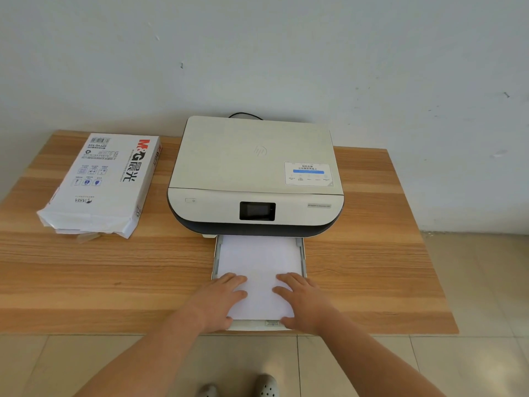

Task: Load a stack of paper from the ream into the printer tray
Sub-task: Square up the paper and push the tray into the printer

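Observation:
A cream printer (254, 173) with a small dark screen stands at the back middle of the wooden table (86, 267). Its tray (301, 247) is pulled out toward me, and a white paper stack (257, 259) lies inside it. My left hand (220, 299) and my right hand (305, 300) rest flat on the near end of the stack, fingers spread, thumbs at the tray's front edge. The opened paper ream (103, 181), white wrapper with red and black print, lies to the printer's left, its torn end facing me.
A black cable (244, 114) runs behind the printer to the pale wall. The table's front edge passes just under my wrists. Beige floor tiles (486, 282) show to the right and below, with two grey shoes (266, 386) at the bottom.

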